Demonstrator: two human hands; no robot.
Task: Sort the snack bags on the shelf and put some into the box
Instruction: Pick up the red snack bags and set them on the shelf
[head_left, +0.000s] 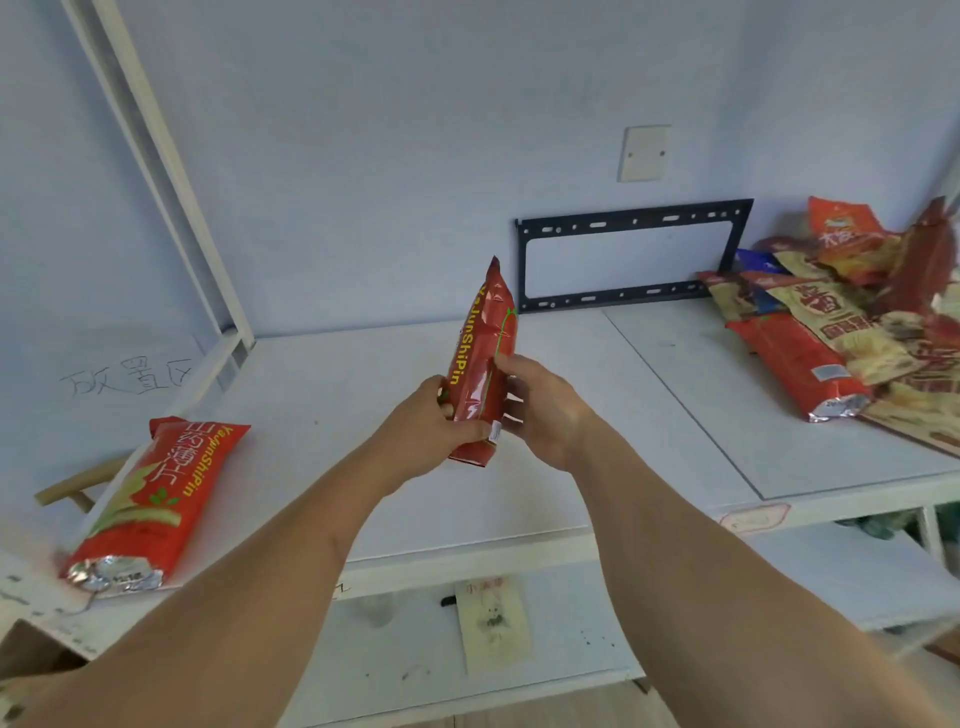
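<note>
**Red bag held upright over the shelf**

Snack bags lay at both ends of the white shelf (649, 415), with one held in mid-air between them. At about eight o'clock from the middle of the view, a red bag with a crimped foil end (156, 499) lay flat near the shelf's left front edge, well apart from the rest. At the centre, the left hand (434, 434) gripped the lower part of the held bag (480, 364), fingers curled round its left side and bottom. The right hand (540, 410) pinched the same bag from its right side, thumb on the near face. The bag stood nearly upright, its sealed tip toward twelve o'clock, clear of the shelf. At about two to three o'clock, a loose pile of bags (841, 322), red and tan, lay heaped at the shelf's right end, overlapping one another. No box could be made out for certain.

The glossy film looked slippery and the puffed body soft, so the bag was probably light and its contents crushable. A hold near the flat crimped ends, or a gentle two-sided clasp on the body as here, seemed safest.
</note>
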